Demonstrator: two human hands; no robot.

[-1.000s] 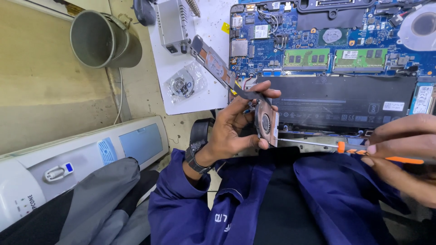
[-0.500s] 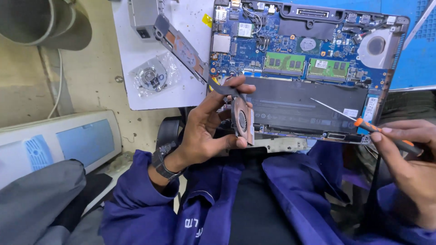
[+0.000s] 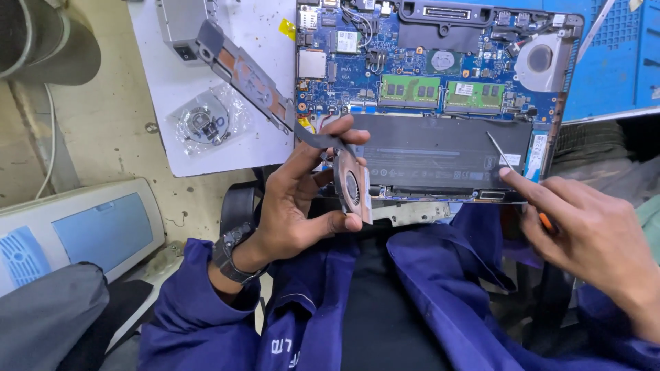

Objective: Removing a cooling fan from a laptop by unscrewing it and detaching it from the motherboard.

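A: What does the left hand [image 3: 292, 206] hold?

B: A heatsink [image 3: 275, 103] with its fan [image 3: 352, 187]. The fingers are closed round the fan end, thumb on top and fingertips under its lower edge. The fan is a flat round housing, copper-coloured, with a dark hub, turned on edge so its face looks toward the right hand.

A: And the long axis?

B: The metal arm is a narrow flat strip, grey with copper patches. It runs from the fan up and away toward the far left of the tabletop, over a white sheet [image 3: 172, 89]. The whole piece is held above the near edge of the laptop [image 3: 440, 89], at its left side.

A: The right hand [image 3: 584, 233]?

B: It is closed on a screwdriver [image 3: 498, 152], index finger stretched along it. The thin steel shaft points up and slightly left, its tip over the flat black battery [image 3: 426, 154]; a bit of orange handle shows under the fingers.

A: What else lies there?

B: The laptop is open-bottomed, with a blue board, two green memory sticks and a second fan at its far right corner. A clear bag [image 3: 203, 124] with a small round part lies on the sheet.
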